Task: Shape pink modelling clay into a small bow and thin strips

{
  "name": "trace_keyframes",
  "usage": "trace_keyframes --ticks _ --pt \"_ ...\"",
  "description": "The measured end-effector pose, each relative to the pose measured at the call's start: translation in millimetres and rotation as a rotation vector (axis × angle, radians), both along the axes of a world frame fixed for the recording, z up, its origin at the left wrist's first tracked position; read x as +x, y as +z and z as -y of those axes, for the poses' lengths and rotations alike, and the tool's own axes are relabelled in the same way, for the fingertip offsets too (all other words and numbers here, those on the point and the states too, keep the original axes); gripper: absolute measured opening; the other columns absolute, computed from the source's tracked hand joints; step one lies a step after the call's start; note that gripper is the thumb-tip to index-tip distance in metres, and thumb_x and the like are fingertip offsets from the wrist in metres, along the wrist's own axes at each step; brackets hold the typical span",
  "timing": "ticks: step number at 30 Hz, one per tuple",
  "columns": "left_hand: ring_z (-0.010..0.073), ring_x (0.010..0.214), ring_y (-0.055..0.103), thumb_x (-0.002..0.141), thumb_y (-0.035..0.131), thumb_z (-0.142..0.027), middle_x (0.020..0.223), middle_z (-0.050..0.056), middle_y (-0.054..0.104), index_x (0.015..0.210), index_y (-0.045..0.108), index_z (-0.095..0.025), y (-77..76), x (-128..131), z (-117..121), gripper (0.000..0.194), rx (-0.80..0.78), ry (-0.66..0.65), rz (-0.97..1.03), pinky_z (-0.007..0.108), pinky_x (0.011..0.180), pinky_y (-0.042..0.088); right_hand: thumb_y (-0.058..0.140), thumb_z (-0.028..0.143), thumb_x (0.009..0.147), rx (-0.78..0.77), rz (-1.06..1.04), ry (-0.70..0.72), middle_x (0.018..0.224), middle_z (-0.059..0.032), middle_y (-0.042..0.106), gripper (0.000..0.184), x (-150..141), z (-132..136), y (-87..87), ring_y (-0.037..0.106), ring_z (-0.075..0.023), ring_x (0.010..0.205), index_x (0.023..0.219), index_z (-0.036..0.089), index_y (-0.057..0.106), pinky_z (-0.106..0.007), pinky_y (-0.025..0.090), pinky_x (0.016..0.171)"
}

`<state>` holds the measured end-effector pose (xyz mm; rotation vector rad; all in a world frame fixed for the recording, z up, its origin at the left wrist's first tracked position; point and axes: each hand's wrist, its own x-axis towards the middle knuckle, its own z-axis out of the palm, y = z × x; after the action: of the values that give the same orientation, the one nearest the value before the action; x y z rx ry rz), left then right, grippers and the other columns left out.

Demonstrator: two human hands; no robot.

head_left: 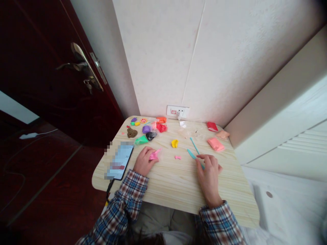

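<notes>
Left hand [146,161]: fingers holding pink clay [154,155] at tabletop [173,183], right of phone [123,155] | Right hand [208,173]: fingers curled over blue knife [191,153], grip cannot be told | Pink bow [177,157]: on tabletop between hands | Yellow clay [174,143]: just beyond bow

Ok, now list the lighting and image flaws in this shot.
Head view: soft light on the table, only faint shadows; the door sinks into darkness, its metal handle catching a glint. Head view: wide-angle stretch towards the edges, a dark upper-right corner, blocky pixelation around the phone, and little fine detail in the pink packet.
</notes>
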<state>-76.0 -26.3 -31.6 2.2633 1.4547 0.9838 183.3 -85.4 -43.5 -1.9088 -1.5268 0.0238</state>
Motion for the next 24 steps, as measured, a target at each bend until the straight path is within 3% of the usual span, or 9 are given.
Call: trace_keyframes --ticks 7,12,18,24 --pt "0.0162 0.084 0.058 0.078 0.057 -0.011 0.088 0.003 0.057 0.087 0.060 -0.018 4.6 8 -5 0.012 0.032 -0.020 0.129 0.028 0.077 0.050 0.041 0.034 0.088 0.010 0.021 -0.069 0.098 -0.0085 0.059 0.027 9 -4 0.2 0.048 -0.0249 0.095 0.099 0.019 0.060 -0.039 0.025 0.080" --pt "0.0142 0.075 0.054 0.079 0.057 -0.013 0.080 0.001 0.052 0.079 0.057 -0.017 5.7 18 -15 0.004 0.042 -0.054 0.210 0.026 0.070 0.046 0.037 0.036 0.088 0.009 0.019 -0.150 0.101 -0.0116 0.059 0.033 27 -25 3.5 0.049 -0.0247 0.091 0.099 0.017 0.062 -0.039 0.024 0.079" --pt "0.0149 0.079 0.050 0.077 0.055 -0.011 0.083 0.001 0.050 0.083 0.051 -0.017 6.6 37 -31 0.009 0.007 -0.141 0.260 0.026 0.073 0.043 0.047 0.034 0.083 -0.058 0.025 -0.065 0.091 -0.0112 0.061 0.024 27 -64 0.8 0.049 -0.0268 0.094 0.082 0.017 0.063 -0.040 0.027 0.080" --pt "0.0148 0.078 0.050 0.073 0.052 -0.008 0.085 0.001 0.051 0.094 0.047 -0.017 8.4 45 -43 0.023 -0.089 -0.213 0.281 0.026 0.075 0.042 0.046 0.028 0.084 -0.036 -0.029 0.053 0.079 -0.0102 0.061 0.020 26 -76 2.6 0.052 -0.0261 0.087 0.069 0.018 0.056 -0.043 0.031 0.080"
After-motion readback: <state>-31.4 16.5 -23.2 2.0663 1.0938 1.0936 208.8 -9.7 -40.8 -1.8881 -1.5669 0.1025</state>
